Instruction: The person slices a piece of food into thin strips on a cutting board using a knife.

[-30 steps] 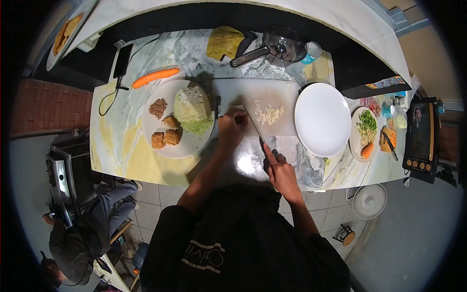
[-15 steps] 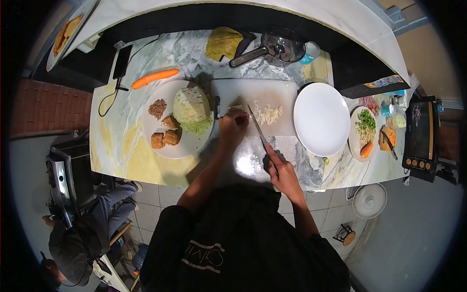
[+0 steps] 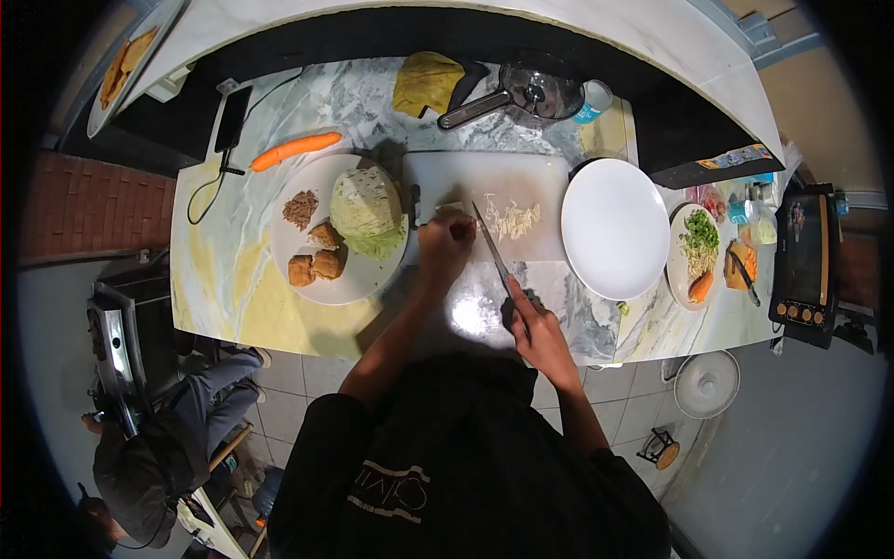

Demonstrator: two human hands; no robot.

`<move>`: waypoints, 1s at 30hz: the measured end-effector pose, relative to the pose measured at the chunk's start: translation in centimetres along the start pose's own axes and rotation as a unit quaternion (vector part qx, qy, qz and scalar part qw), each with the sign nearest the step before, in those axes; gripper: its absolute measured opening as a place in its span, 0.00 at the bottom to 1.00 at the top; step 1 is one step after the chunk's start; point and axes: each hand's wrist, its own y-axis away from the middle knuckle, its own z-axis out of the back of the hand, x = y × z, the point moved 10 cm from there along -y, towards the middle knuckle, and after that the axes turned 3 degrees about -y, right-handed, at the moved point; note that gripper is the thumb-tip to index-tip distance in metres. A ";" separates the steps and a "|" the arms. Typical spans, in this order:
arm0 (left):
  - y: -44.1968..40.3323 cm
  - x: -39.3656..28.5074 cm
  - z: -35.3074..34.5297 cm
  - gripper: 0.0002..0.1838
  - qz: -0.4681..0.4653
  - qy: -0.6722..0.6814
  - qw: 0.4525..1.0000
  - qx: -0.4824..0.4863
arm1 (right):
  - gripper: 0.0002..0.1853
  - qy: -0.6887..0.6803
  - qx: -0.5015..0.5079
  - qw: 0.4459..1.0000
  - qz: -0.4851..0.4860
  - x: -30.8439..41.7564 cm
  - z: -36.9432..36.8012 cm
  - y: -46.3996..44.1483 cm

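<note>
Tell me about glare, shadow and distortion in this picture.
Head view: a harsh white glare spot on the countertop, just below the cutting board; head view: a dark shadow beside the left forearm, and the left hand's fingertips too dim to read clearly; head view: wide-angle distortion bows the upper ledge, with black corners.

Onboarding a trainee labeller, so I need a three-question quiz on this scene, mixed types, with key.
1. What does the right hand hold?
2. In this view, is the cabbage left or right of the cutting board?
3. True or false: the whole carrot lies on the cutting board.

Key:
1. A knife.
2. Left.
3. False; the whole carrot lies on the counter.
</note>
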 end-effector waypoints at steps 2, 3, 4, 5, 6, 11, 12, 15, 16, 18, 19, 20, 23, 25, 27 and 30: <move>0.0 0.1 -0.1 0.04 0.005 0.007 1.000 0.003 | 0.41 0.008 0.002 1.000 0.000 -0.1 -0.1 0.0; 0.0 0.2 -0.1 0.04 0.006 0.007 1.000 0.003 | 0.41 0.008 0.002 1.000 0.000 -0.2 -0.2 0.0; 0.0 0.2 -0.2 0.05 0.004 0.004 1.000 0.012 | 0.42 0.025 0.011 1.000 -0.003 -0.3 -0.5 0.0; 0.0 0.3 -0.4 0.06 0.002 0.002 1.000 0.022 | 0.43 0.042 0.020 0.999 -0.007 -0.4 -0.8 0.1; 0.1 0.3 -0.4 0.06 0.003 0.002 1.000 0.023 | 0.43 0.042 0.020 0.999 -0.008 -0.2 -0.9 0.2; 0.1 1.0 -0.8 0.05 -0.022 0.017 1.000 0.014 | 0.45 0.104 0.027 0.994 -0.011 0.0 -1.6 0.4; 0.1 0.8 -0.7 0.05 -0.022 0.018 0.999 0.014 | 0.45 0.104 0.026 0.994 -0.012 0.0 -1.5 0.5; 0.1 0.7 -0.6 0.05 0.007 -0.005 1.000 0.026 | 0.45 0.113 0.034 0.993 -0.013 0.3 -1.3 0.3; 0.1 0.7 -0.4 0.06 0.007 0.004 1.000 0.020 | 0.45 0.117 0.039 0.992 -0.024 0.3 -1.2 0.3; -0.1 0.3 -0.2 0.06 0.005 0.013 1.000 0.013 | 0.44 0.123 0.041 0.991 -0.034 0.3 -1.0 0.4; -0.1 0.3 0.0 0.06 0.009 -0.002 1.000 0.018 | 0.43 0.120 0.020 0.992 -0.032 0.5 -0.6 0.6; -0.2 0.3 0.1 0.07 0.014 -0.018 1.000 0.022 | 0.42 0.116 0.000 0.993 -0.029 0.6 -0.3 0.6; -0.1 0.2 0.2 0.07 0.024 -0.011 0.999 0.036 | 0.41 0.069 -0.019 0.997 -0.023 0.8 0.0 0.5; 0.1 0.7 -0.1 0.06 0.036 0.016 0.998 0.041 | 0.41 0.054 -0.015 0.998 -0.012 0.4 -0.1 0.5; 0.1 1.2 -0.5 0.06 0.048 0.043 0.997 0.045 | 0.42 0.040 -0.010 0.999 0.000 0.4 -0.1 0.4; 0.1 1.0 -0.4 0.05 0.028 0.049 0.998 0.025 | 0.42 0.014 -0.002 0.999 -0.035 -0.2 -0.2 0.5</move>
